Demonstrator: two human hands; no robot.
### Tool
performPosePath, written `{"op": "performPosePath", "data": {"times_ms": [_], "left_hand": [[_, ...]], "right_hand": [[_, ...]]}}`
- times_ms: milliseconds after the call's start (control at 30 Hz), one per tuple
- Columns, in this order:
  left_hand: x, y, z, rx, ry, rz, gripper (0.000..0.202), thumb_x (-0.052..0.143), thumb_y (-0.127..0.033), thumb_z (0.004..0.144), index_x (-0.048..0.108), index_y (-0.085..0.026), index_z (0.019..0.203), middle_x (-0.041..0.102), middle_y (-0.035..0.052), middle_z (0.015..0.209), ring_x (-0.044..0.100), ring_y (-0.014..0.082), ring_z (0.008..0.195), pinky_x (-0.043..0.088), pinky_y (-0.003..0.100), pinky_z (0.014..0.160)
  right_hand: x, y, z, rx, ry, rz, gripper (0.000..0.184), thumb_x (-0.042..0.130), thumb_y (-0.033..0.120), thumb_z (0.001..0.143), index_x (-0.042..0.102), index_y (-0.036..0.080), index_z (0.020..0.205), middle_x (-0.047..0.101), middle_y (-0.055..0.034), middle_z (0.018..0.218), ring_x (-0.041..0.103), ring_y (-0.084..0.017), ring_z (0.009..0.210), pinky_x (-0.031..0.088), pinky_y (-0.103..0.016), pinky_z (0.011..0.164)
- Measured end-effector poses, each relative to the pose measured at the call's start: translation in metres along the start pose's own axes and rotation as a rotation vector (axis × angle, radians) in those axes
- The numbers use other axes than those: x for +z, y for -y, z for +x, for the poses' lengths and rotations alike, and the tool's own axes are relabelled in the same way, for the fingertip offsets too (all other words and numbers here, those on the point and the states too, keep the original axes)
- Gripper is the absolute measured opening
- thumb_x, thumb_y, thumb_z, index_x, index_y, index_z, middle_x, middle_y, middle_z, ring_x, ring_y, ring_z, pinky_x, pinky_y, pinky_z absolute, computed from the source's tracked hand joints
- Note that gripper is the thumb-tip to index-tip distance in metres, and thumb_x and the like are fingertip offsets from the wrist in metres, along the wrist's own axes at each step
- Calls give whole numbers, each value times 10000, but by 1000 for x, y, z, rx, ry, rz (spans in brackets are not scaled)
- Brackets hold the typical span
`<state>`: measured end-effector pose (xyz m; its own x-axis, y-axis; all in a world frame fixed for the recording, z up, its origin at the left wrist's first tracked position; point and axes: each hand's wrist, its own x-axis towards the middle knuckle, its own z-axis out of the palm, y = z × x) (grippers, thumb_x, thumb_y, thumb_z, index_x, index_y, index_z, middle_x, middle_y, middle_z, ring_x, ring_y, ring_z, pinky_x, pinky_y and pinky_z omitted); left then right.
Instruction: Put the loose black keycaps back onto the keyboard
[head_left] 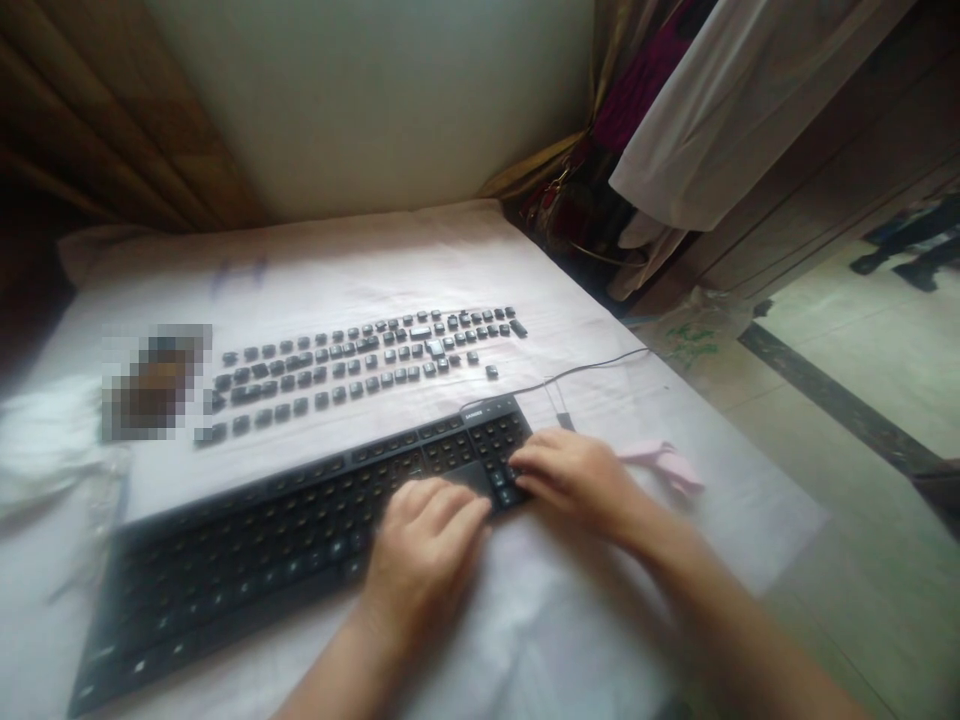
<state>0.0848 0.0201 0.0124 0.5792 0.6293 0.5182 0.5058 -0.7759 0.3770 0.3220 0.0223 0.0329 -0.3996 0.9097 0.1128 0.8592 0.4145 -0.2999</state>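
A black keyboard [247, 540] with its keycaps taken off lies slanted on a white cloth. My left hand [424, 560] rests on its front edge near the right end, fingers curled down and pressed on the frame. My right hand [574, 475] lies over the keyboard's right corner, fingers bent and touching the number-pad area; whether anything is pinched is hidden. Rows of loose black keycaps [360, 365] are laid out on the cloth behind the keyboard.
A black cable [592, 372] runs from the keyboard to the right. A pink object [667, 465] lies just right of my right hand. A pixelated patch [154, 385] sits at the left. The table edge drops to a tiled floor [840, 420] at right.
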Motion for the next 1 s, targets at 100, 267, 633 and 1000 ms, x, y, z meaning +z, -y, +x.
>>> {"op": "performPosePath", "data": {"times_ms": [100,267,633,1000], "left_hand": [[3,-2,-1,9,44,8,197,531,-216,955,680,-187,1079,698,57,999,587,226,944,449,382,860],[8,-4,-1,0,127,70,269,528,-291,964,663,-195,1175,667,88,1110,571,256,1034,457,417,920],[17,-9,5,5,230,205,472,689,-341,863,592,-227,1311,589,117,1288,508,304,1210,409,485,1046],[23,-9,3,5,191,227,416,653,-343,892,607,-233,1291,607,111,1261,522,293,1192,419,469,1035]], "right_hand": [[-1,0,2,13,44,-7,131,627,192,873,710,203,974,709,-61,927,654,-182,834,484,-270,710],[-7,2,8,56,125,-12,132,637,194,861,728,217,954,710,-54,918,655,-183,833,470,-263,705],[-14,6,20,76,192,51,139,642,214,870,767,258,914,734,-42,921,662,-167,846,474,-234,712],[-9,5,16,134,165,52,131,674,246,852,783,262,924,771,-33,912,684,-192,855,507,-280,753]]}}
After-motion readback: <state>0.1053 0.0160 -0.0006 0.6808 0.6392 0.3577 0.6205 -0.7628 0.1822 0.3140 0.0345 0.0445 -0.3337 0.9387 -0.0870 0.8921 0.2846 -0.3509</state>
